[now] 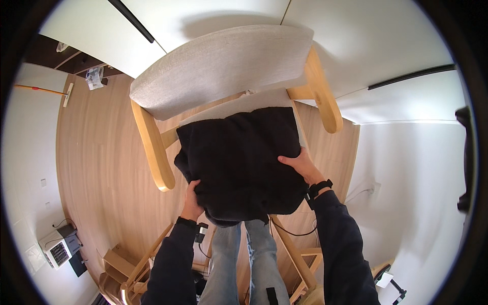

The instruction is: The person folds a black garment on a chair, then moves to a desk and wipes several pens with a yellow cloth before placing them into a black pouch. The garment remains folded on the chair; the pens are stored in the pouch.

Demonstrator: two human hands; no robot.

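A folded black cloth garment or blanket [244, 164] lies over the seat of a chair with pale wooden arms and a light grey upholstered backrest [228, 65]. My left hand [191, 200] grips its lower left side, thumb on top and the other fingers hidden beneath. At the right edge, my right hand [301, 166] holds the cloth with the thumb over its upper face and the remaining fingers out of sight. The near edge of the cloth hangs just above my jeans. Black straps circle both wrists.
White cabinet doors [236, 11] with dark handles stand behind the chair. Wooden furniture legs [293, 251] and a cable [293, 233] are near my legs. A cardboard box [122, 263] sits at lower left, a floor squeegee or mop [68, 95] at upper left.
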